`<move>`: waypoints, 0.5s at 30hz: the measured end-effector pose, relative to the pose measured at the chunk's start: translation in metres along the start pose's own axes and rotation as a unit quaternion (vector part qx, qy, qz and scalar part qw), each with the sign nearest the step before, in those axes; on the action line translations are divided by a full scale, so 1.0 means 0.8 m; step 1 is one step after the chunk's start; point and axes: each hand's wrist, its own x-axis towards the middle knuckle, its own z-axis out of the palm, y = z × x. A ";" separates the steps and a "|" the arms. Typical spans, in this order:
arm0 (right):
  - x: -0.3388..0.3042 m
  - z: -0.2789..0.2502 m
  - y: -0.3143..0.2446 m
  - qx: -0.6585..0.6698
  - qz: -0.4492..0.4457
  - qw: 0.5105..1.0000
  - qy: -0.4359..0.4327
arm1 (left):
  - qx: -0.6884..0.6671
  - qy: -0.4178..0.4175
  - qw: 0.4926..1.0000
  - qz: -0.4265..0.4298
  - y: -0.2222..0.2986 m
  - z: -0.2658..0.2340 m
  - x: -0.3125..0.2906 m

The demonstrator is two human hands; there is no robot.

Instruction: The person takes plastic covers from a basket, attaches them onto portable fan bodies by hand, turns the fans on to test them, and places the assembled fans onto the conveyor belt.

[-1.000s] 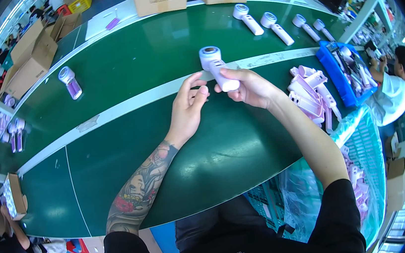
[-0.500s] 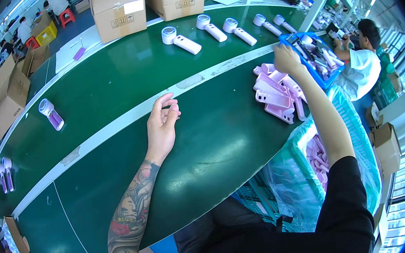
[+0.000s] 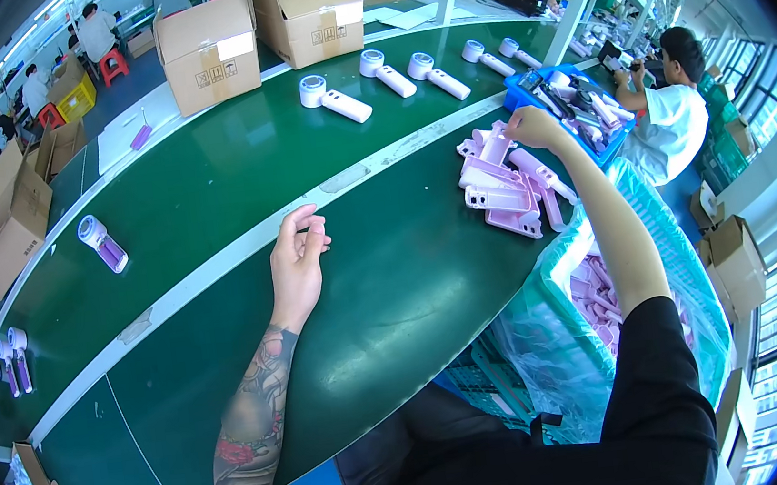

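Pink casings (image 3: 498,197) lie in a loose heap on the green surface (image 3: 396,309), toward the right in the head view, my only one. I have the right hand (image 3: 534,127) at the heap's far corner, between it and the blue bin (image 3: 517,94); its fingers are curled, with the tips at the casings, but I cannot tell whether they pinch one. My left hand (image 3: 296,267) is well apart from the heap, off to its left, fingers loosely bent with nothing between them, near the pale strip (image 3: 343,182).

As for print, two brown boxes (image 3: 210,60) at the far side bear dark handling symbols and white labels too small for me to read. I make out no lettering on the casings. Beyond the strip, five round-headed gadgets (image 3: 346,105) lie in a row. Below my right forearm, a bag-lined crate (image 3: 551,320) holds more pink casings.
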 end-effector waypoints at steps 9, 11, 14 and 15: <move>0.000 0.015 -0.004 0.160 0.093 0.970 0.157 | -0.021 -0.001 1.000 0.000 0.005 -0.001 -0.006; 0.000 0.006 -0.016 0.157 0.088 0.966 0.184 | -0.003 0.017 1.000 0.017 0.000 -0.003 -0.005; -0.020 -0.020 -0.080 0.179 -0.017 0.938 0.297 | 0.052 0.071 0.994 0.061 -0.007 -0.013 -0.004; -0.027 -0.023 -0.103 0.198 -0.049 0.934 0.293 | 0.064 0.095 0.992 0.057 -0.007 -0.014 -0.004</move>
